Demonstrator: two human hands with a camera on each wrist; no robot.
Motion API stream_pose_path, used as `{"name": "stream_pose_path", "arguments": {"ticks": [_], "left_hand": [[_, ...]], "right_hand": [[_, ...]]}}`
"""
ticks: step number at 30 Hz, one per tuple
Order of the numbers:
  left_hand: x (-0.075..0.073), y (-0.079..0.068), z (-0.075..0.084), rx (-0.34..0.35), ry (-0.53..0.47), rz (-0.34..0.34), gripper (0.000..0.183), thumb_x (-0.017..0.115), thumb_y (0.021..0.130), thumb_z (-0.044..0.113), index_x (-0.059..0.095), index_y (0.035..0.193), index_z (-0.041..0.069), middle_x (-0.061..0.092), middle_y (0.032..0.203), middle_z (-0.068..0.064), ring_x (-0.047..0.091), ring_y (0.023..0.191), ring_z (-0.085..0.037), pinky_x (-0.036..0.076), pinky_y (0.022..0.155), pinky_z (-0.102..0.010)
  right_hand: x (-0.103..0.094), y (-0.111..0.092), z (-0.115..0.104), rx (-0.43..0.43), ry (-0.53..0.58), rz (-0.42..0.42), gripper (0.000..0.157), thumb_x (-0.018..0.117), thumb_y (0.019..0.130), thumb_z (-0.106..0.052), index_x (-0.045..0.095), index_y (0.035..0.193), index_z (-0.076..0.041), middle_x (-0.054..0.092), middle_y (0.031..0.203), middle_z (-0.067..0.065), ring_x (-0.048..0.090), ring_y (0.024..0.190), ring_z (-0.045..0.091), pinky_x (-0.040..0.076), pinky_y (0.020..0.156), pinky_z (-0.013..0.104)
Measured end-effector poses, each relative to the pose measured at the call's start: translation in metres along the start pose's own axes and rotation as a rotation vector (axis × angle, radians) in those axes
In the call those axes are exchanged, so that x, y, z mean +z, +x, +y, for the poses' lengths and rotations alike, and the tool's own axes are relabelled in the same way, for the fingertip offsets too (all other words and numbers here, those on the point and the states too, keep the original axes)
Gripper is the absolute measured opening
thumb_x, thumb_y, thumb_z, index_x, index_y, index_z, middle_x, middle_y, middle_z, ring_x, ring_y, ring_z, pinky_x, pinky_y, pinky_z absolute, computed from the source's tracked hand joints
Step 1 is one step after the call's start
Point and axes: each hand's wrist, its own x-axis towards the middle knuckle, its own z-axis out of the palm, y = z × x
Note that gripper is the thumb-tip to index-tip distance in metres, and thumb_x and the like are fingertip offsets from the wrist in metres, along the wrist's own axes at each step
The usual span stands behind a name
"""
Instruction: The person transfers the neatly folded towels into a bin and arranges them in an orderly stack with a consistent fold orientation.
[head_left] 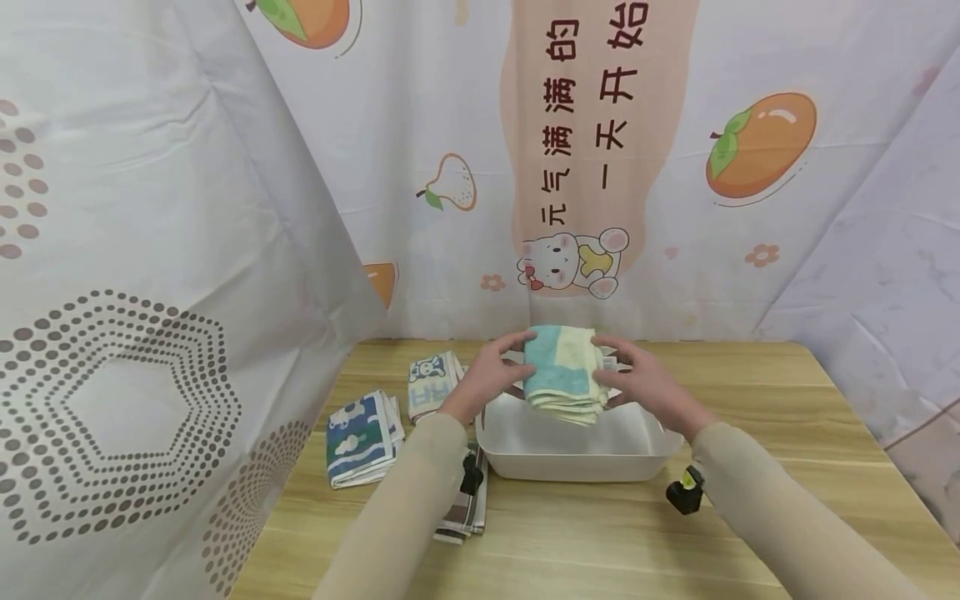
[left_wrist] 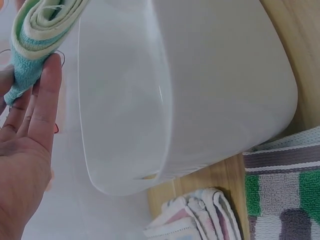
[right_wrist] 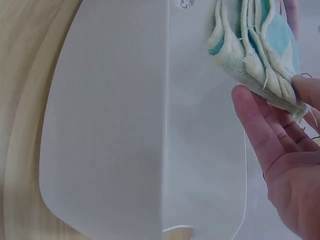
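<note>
A folded towel (head_left: 561, 367) in turquoise and pale yellow is held up above a white plastic bin (head_left: 577, 465). On its left edge, my left hand (head_left: 491, 373) pinches it between thumb and fingers. My right hand (head_left: 642, 381) grips the opposite edge the same way. Stacked folds of the towel (left_wrist: 42, 32) show in the left wrist view, over the bin's wall (left_wrist: 215, 75). From the right wrist, loose threads hang off the towel's pale folds (right_wrist: 255, 60). The bin's floor is partly hidden beneath the towel.
Left of the bin lie a blue, green and white folded towel (head_left: 358, 437) and a cream one with a blue figure (head_left: 431, 383). A checked towel (left_wrist: 282, 190) in green, grey and white lies against the bin's side, partly under my left forearm. A printed curtain (head_left: 450, 108) hangs behind the wooden table (head_left: 585, 542).
</note>
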Motion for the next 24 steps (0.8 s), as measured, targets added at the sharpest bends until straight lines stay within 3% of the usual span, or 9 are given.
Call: {"name": "stream_pose_path", "arguments": {"ticks": [4, 12, 19, 24], "left_hand": [[0.0, 0.005, -0.001, -0.03, 0.01, -0.009, 0.058, 0.072, 0.096, 0.01, 0.054, 0.149, 0.025, 0.055, 0.134, -0.01, 0.069, 0.101, -0.026, 0.064, 0.071, -0.041], [0.0, 0.014, -0.003, -0.115, 0.006, -0.017, 0.058, 0.072, 0.094, 0.007, 0.055, 0.148, 0.022, 0.054, 0.131, -0.011, 0.07, 0.093, -0.027, 0.064, 0.071, -0.041], [0.003, 0.02, -0.005, -0.206, 0.031, -0.016, 0.056, 0.073, 0.092, 0.005, 0.058, 0.145, 0.018, 0.055, 0.129, -0.014, 0.069, 0.093, -0.027, 0.064, 0.07, -0.039], [0.007, 0.022, -0.008, -0.239, 0.048, -0.01, 0.056, 0.072, 0.092, 0.002, 0.057, 0.145, 0.014, 0.058, 0.124, -0.015, 0.07, 0.092, -0.028, 0.064, 0.069, -0.038]], "right_hand": [[-0.002, 0.006, 0.001, 0.025, -0.006, -0.019, 0.069, 0.066, 0.101, -0.019, 0.031, 0.16, -0.013, 0.03, 0.152, 0.03, 0.067, 0.094, 0.029, 0.063, 0.078, 0.044], [-0.005, 0.015, 0.003, 0.052, -0.017, -0.052, 0.064, 0.066, 0.101, -0.016, 0.035, 0.157, -0.01, 0.028, 0.154, 0.031, 0.066, 0.094, 0.028, 0.063, 0.079, 0.045], [-0.002, 0.022, 0.003, 0.088, -0.053, -0.063, 0.061, 0.066, 0.099, -0.012, 0.039, 0.154, -0.006, 0.045, 0.125, 0.025, 0.065, 0.09, 0.027, 0.063, 0.077, 0.045], [0.0, 0.028, 0.003, 0.117, -0.099, -0.053, 0.06, 0.069, 0.096, -0.011, 0.044, 0.151, -0.004, 0.047, 0.11, 0.019, 0.064, 0.087, 0.025, 0.064, 0.074, 0.044]]}}
